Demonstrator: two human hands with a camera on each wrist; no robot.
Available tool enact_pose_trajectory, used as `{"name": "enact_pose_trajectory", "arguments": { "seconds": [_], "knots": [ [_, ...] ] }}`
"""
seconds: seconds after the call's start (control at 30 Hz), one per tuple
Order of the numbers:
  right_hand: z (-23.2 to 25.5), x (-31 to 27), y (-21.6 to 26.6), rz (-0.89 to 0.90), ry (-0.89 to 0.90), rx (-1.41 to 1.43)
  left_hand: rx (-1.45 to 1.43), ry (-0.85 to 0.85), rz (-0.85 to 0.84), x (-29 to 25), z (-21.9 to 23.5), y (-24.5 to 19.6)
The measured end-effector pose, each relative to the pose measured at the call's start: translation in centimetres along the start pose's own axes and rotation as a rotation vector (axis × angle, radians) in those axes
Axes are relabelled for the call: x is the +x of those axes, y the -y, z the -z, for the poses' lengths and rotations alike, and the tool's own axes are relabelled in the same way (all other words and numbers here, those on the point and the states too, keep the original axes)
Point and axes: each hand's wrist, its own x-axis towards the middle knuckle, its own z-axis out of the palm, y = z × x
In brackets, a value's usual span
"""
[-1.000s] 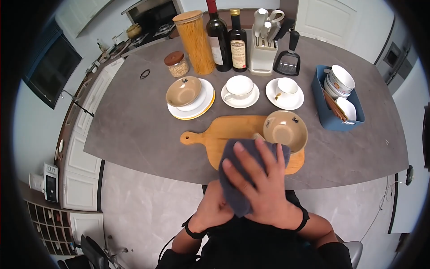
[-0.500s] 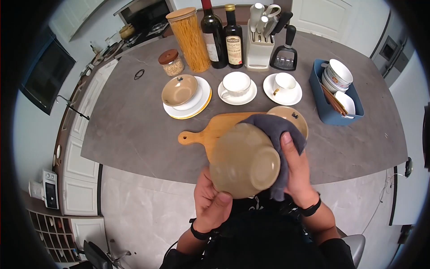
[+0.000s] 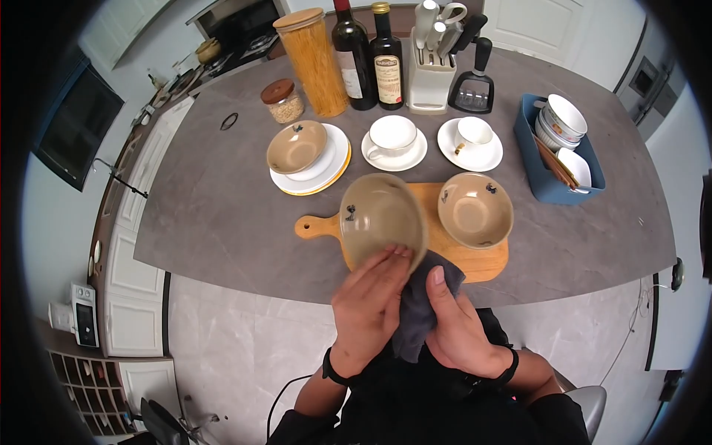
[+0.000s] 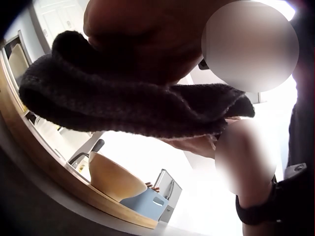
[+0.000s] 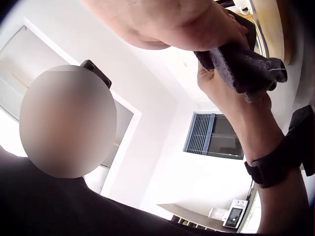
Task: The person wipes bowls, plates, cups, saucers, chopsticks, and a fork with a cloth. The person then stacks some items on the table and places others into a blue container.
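left hand point(image 3: 371, 308) grips the near rim of a tan bowl point(image 3: 382, 215), fingers inside it, right hand point(image 3: 463, 337) holds a gray cloth point(image 3: 419, 308) by the rim, the tan bowl over a wooden board point(image 3: 475, 261) on the table point(image 3: 230, 230), a second bowl point(image 3: 476, 211) on the wooden board

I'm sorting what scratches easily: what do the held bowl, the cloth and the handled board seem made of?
Held bowl: probably glazed ceramic, given its glossy sheen.
Cloth: soft textile, perhaps microfibre; its surface looks fuzzy and it folds limply.
Handled board: apparently smooth wood, warm honey-brown.
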Motion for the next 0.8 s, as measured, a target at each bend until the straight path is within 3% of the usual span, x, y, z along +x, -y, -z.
{"name": "enact_pose_trajectory", "arguments": {
  "seconds": [0.07, 0.2, 0.3, 0.37, 0.4, 0.47, 0.5, 0.53, 0.6, 0.63, 0.7, 0.73, 0.8],
  "knots": [
    [0.6, 0.6, -0.4, 0.001, -0.012, -0.049, 0.314, 0.176, -0.221, 0.2, 0.6, -0.3],
    [1.9, 0.9, -0.6, 0.015, -0.008, -0.143, 0.436, 0.198, -0.288, -0.8, 0.9, -0.6],
    [3.1, 0.7, -0.3, 0.018, 0.032, -0.21, 0.437, 0.158, -0.338, -1.6, 1.7, -0.3],
    [3.4, 0.8, 0.3, 0.033, 0.032, -0.257, 0.367, -0.081, -0.389, -2.7, 2.4, 0.6],
    [3.5, 0.7, 0.6, 0.046, 0.036, -0.302, 0.367, -0.081, -0.389, -2.7, 1.9, 0.9],
    [3.6, 0.3, 1.3, -0.011, 0.064, -0.355, -0.431, -0.248, 0.025, -2.3, 0.6, 1.1],
    [3.5, 0.1, 1.6, -0.067, 0.095, -0.409, -0.631, -0.021, 0.255, -1.8, 1.5, 0.7],
    [3.4, 0.0, 1.8, -0.067, 0.1, -0.413, -0.631, -0.027, 0.253, -1.8, 1.9, 0.8],
    [3.2, -0.3, 2.1, -0.147, 0.167, -0.42, -0.968, 0.219, 0.462, -2.4, 2.5, 1.0],
    [3.4, -0.5, 2.4, -0.147, 0.171, -0.422, -0.967, 0.215, 0.46, -3.3, 2.4, 1.3],
    [3.9, -1.1, 3.7, -0.217, 0.205, -0.224, -1.117, -0.007, 0.667, -5.2, 2.1, 2.3],
    [4.0, -1.5, 4.6, -0.219, 0.214, -0.23, -1.117, -0.016, 0.66, -4.8, 2.1, 2.4],
    [3.7, -2.4, 6.9, -0.039, 0.019, -0.193, -1.056, -0.123, 0.58, -3.5, 2.1, 2.8]
  ]
}}
